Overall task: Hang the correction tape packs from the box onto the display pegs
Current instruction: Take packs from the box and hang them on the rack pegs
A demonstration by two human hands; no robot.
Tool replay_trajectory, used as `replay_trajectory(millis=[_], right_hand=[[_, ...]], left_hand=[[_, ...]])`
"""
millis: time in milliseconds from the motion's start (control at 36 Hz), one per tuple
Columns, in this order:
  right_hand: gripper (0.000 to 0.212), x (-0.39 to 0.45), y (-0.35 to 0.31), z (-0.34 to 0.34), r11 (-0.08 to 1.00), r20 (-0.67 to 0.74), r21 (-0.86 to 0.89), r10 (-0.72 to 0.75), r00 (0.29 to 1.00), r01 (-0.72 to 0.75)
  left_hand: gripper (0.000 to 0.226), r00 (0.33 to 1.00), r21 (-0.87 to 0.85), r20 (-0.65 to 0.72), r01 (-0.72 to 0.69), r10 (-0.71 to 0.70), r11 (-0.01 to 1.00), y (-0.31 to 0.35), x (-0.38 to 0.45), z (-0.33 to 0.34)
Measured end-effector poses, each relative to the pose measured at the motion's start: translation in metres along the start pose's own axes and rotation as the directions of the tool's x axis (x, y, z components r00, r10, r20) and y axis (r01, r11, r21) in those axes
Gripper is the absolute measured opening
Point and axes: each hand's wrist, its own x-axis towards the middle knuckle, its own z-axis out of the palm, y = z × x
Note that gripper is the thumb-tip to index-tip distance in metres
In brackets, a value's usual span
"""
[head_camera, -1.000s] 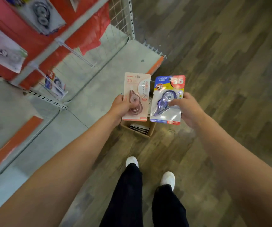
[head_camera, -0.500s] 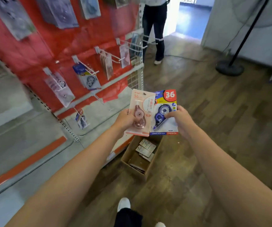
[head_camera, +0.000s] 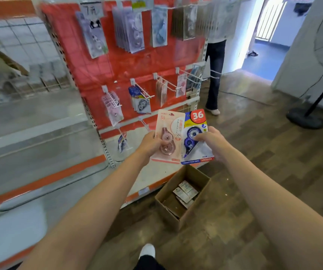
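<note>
My left hand grips a pink correction tape pack by its lower left side. Beside it, my right hand holds a blue pack marked 36; the two packs touch edge to edge in front of me. Below them on the floor stands an open cardboard box with a few packs lying in it. The red display panel ahead carries white pegs; several hold hanging packs, such as a blue one and a pink one.
A person in dark trousers stands at the right end of the display. A fan stand with a round black base is on the wooden floor at far right. A grey shelf with an orange edge runs along the left.
My view has tilted up from the floor and box to the display panel. Both hands have kept their packs and lifted them toward the pegs.
</note>
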Motion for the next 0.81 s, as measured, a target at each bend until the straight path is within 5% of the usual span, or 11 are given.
replay_trajectory(millis=[444,806], right_hand=[[0.032,0.057,0.008,0.068,0.988,0.111,-0.154,0.005,0.994,0.012],[0.015,0.147,-0.015,0.092,0.974,0.090,-0.226,0.009,0.996,0.012]], left_hand=[[0.035,0.974,-0.176,-0.153,0.141,-0.168,0.974,-0.042,0.040,-0.062],[0.027,0.984,-0.275,-0.040,0.158,-0.176,0.948,-0.030,0.137,-0.066]])
